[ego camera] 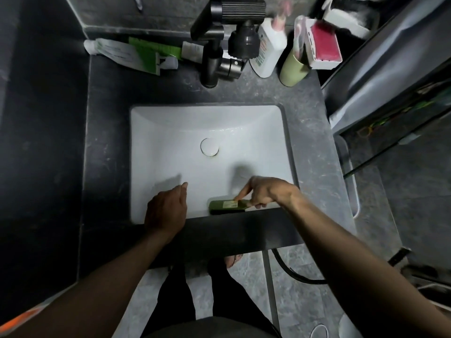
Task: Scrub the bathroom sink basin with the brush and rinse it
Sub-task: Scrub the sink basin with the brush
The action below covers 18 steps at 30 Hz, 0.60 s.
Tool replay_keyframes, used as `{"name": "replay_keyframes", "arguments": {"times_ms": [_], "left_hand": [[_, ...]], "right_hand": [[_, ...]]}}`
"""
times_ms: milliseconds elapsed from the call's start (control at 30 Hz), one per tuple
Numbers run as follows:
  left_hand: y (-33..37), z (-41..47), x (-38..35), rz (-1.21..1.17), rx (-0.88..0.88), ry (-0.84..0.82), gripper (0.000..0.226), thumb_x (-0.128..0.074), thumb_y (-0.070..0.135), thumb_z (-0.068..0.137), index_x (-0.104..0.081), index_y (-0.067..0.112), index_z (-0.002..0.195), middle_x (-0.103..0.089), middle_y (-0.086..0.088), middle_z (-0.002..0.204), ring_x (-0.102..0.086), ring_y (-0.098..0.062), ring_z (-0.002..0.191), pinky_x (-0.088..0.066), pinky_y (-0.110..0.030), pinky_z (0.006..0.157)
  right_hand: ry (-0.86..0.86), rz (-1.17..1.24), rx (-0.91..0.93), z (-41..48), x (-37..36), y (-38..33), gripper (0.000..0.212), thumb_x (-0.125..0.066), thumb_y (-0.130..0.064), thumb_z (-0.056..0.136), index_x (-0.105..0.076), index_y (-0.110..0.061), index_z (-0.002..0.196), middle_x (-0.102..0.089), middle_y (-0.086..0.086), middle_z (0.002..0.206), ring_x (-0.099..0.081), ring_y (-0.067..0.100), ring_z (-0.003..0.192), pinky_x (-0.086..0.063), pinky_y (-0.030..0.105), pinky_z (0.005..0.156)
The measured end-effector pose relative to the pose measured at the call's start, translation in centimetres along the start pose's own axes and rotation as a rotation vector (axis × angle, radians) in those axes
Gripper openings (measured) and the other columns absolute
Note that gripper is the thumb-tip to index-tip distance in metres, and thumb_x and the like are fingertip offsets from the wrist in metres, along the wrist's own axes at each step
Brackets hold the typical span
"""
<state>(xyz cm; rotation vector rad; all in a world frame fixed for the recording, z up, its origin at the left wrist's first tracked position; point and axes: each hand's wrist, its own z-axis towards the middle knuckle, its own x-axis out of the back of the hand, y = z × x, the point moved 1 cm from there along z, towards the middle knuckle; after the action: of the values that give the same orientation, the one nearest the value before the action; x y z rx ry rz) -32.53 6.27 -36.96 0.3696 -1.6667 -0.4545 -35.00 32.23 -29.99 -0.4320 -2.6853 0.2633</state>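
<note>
Two hands sit at lower centre of my view. The right hand (266,191) has its fingers (256,204) clamped round the handle of the green brush (227,206), index finger straight along its back. I see the brush against the lower wall of the white sink basin (170,128). The left hand (167,211) is relaxed and holds nothing, at the basin's lower rim. The drain (209,147) is mid-basin, and the black faucet (219,45) stands on the grey desk (312,142), upper centre.

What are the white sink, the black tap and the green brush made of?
The sink basin looks like glazed ceramic: white, smooth, glossy. The faucet is probably metal with matte black coating, given its dull sheen. The scrub brush seems green plastic, its smooth back carrying a label.
</note>
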Motion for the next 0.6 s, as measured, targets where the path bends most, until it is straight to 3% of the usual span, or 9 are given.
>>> {"name": "replay_keyframes", "arguments": {"times_ms": [133, 200, 267, 333, 433, 500, 600], "left_hand": [[0.1, 0.1, -0.1, 0.010, 0.007, -0.009, 0.062, -0.026, 0.047, 0.106, -0.047, 0.017, 0.056, -0.050, 0.000, 0.049, -0.050, -0.019, 0.044, -0.045, -0.030, 0.048], [-0.1, 0.1, -0.2, 0.019, -0.003, -0.019, 0.059, -0.024, 0.047, 0.106, -0.046, 0.020, 0.058, -0.049, 0.001, 0.050, -0.050, -0.019, 0.045, -0.044, -0.029, 0.049], [-0.3, 0.2, -0.3, 0.058, -0.037, -0.028, 0.056, -0.023, 0.049, 0.105, -0.047, 0.019, 0.065, -0.050, 0.001, 0.053, -0.053, -0.020, 0.048, -0.043, -0.030, 0.049], [-0.4, 0.5, -0.5, 0.106, -0.070, -0.030, 0.050, -0.024, 0.048, 0.105, -0.048, 0.018, 0.074, -0.054, 0.001, 0.059, -0.056, -0.020, 0.053, -0.042, -0.030, 0.051], [-0.1, 0.6, -0.8, 0.151, -0.096, -0.041, 0.036, -0.035, 0.041, 0.107, -0.054, 0.015, 0.092, -0.063, -0.004, 0.077, -0.063, -0.027, 0.067, -0.047, -0.033, 0.056], [0.2, 0.6, -1.0, 0.196, -0.123, -0.065, 0.028, -0.042, 0.035, 0.106, -0.057, 0.011, 0.103, -0.066, -0.008, 0.086, -0.065, -0.031, 0.074, -0.047, -0.037, 0.059], [0.8, 0.6, -1.3, 0.275, -0.160, -0.127, 0.022, -0.053, 0.030, 0.101, -0.059, 0.009, 0.101, -0.064, -0.011, 0.088, -0.063, -0.033, 0.079, -0.053, -0.040, 0.059]], "right_hand": [[-0.050, -0.120, -0.074, -0.6, 2.5, 2.6, 0.036, -0.067, -0.013, 0.089, -0.070, -0.033, 0.120, -0.068, -0.010, 0.062, -0.061, 0.009, 0.065, -0.053, 0.022, 0.068], [0.061, -0.254, -0.187, -2.3, 4.9, 5.6, 0.028, -0.067, -0.018, 0.084, -0.074, -0.030, 0.109, -0.071, -0.008, 0.073, -0.062, 0.011, 0.069, -0.054, 0.025, 0.070], [0.138, -0.341, -0.241, -3.8, 6.0, 7.3, 0.024, -0.065, -0.019, 0.085, -0.075, -0.030, 0.103, -0.068, -0.008, 0.078, -0.059, 0.010, 0.067, -0.051, 0.022, 0.062], [0.169, -0.366, -0.226, -4.0, 5.2, 7.1, 0.027, -0.062, -0.016, 0.087, -0.074, -0.026, 0.108, -0.071, -0.002, 0.092, -0.064, 0.015, 0.077, -0.054, 0.028, 0.071], [0.199, -0.243, -0.194, -1.8, 2.1, 5.1, 0.032, -0.063, -0.010, 0.083, -0.073, -0.018, 0.113, -0.069, 0.006, 0.115, -0.068, 0.026, 0.097, -0.055, 0.031, 0.082], [0.250, -0.203, -0.208, -0.5, -0.3, 3.3, 0.036, -0.067, -0.018, 0.080, -0.070, -0.020, 0.116, -0.068, 0.007, 0.118, -0.067, 0.027, 0.102, -0.056, 0.034, 0.085], [0.465, -0.050, -0.301, -0.4, -2.8, 1.8, 0.035, -0.065, -0.023, 0.087, -0.060, -0.017, 0.122, -0.066, 0.008, 0.118, -0.064, 0.028, 0.109, -0.055, 0.034, 0.089]]}}
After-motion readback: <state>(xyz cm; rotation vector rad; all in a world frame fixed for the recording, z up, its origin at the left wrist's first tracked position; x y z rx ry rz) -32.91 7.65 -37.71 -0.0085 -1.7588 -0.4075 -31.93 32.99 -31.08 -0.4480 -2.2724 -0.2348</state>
